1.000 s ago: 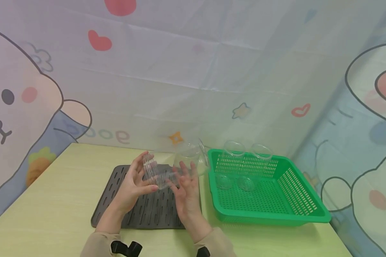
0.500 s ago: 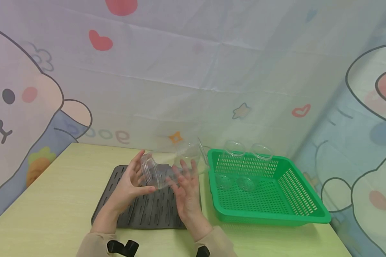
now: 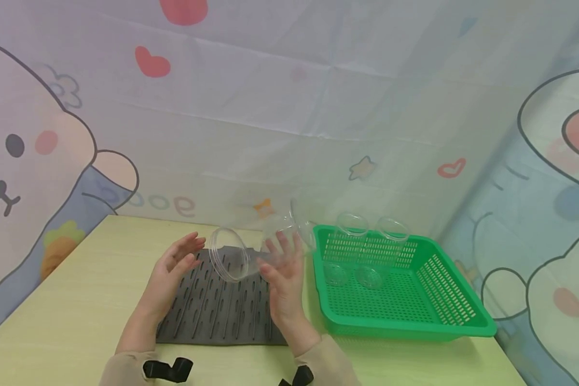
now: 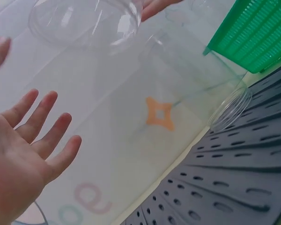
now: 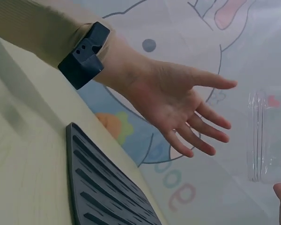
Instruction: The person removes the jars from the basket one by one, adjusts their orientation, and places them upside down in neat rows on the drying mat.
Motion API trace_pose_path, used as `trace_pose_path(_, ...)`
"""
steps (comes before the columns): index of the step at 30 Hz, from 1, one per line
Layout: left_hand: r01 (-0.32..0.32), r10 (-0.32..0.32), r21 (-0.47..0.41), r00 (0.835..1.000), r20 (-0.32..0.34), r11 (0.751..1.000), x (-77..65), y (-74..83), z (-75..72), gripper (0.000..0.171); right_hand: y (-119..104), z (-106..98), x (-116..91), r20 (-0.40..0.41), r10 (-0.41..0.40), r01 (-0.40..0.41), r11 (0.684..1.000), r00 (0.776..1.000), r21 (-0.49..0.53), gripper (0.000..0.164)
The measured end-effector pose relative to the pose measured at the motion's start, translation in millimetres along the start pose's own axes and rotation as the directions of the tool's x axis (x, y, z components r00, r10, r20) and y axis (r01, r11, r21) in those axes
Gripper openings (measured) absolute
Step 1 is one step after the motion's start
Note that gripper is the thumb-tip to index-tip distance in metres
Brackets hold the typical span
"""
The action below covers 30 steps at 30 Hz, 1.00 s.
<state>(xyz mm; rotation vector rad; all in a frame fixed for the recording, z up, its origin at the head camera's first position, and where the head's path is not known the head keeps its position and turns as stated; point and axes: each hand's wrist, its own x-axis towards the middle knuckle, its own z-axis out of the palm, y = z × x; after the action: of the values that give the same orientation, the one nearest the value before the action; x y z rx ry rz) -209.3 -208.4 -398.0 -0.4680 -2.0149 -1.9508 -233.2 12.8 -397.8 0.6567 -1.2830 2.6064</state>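
My right hand [image 3: 286, 287] holds a clear see-through plastic cup [image 3: 231, 262] tipped sideways above the mat, fingers behind it and thumb in front. Its round end with several rings faces my left hand [image 3: 168, 271], which is off to the left, apart from it, with fingers loosely extended. In the right wrist view the cup [image 5: 267, 136] shows parallel ridges at its near end, with a fingertip at its lower edge. The left wrist view shows a second clear vessel [image 4: 229, 110] standing at the mat's edge near the basket.
Below the hands lies a dark grey slotted mat [image 3: 212, 321]. To the right stands a green slotted basket [image 3: 415, 327] with two clear cups [image 3: 368, 277] upright at its left end. A printed cloth [image 3: 289, 134] hangs behind the pale wooden table [image 3: 67, 321].
My left hand has let go of the cup's ringed end and drawn back left. The right hand keeps hold of the cup, whose ringed end has turned more toward the camera.
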Motion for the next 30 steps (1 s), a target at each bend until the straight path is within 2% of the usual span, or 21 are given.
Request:
trace_pose_path(3, 0.037, -0.037, -0.005, 0.998, -0.059, 0.999, -2.8, -4.7, -8.3, 0.049, 0, 1, 1, 0.006, -0.044, 0.045, 0.998, 0.999, -0.042, 0.108)
trace_pose_path(7, 0.115, -0.115, -0.005, 0.984, -0.133, 0.993, -6.9, -12.4, -19.3, 0.055, 0, 4, 2, 0.019, -0.093, 0.095, 0.992, 0.995, -0.082, 0.113)
trace_pose_path(11, 0.188, -0.184, 0.004, 0.962, -0.2, 0.982, -9.4, -20.6, -29.6, 0.061, -1, 7, 3, 0.049, -0.122, 0.128, 0.981, 0.991, -0.146, 0.118)
trace_pose_path(15, 0.255, -0.244, 0.011, 0.934, -0.262, 0.967, -12.1, -30.0, -39.0, 0.064, -1, 10, 6, 0.062, -0.142, 0.154, 0.955, 0.988, -0.253, 0.118)
trace_pose_path(20, 0.294, -0.281, -0.016, 0.897, -0.342, 0.956, -17.1, -40.9, -48.3, 0.065, 2, 12, 9, 0.053, -0.16, 0.168, 0.908, 0.986, -0.383, 0.11)
trace_pose_path(24, 0.325, -0.312, -0.028, 0.872, -0.377, 0.945, -20.8, -46.4, -53.8, 0.065, 8, 13, 12, 0.055, -0.181, 0.186, 0.866, 0.982, -0.465, 0.101)
trace_pose_path(30, 0.423, -0.398, -0.038, 0.815, -0.421, 0.905, -23.8, -50.6, -59.1, 0.064, 24, 12, 14, 0.072, -0.191, 0.197, 0.79, 0.979, -0.581, 0.1)
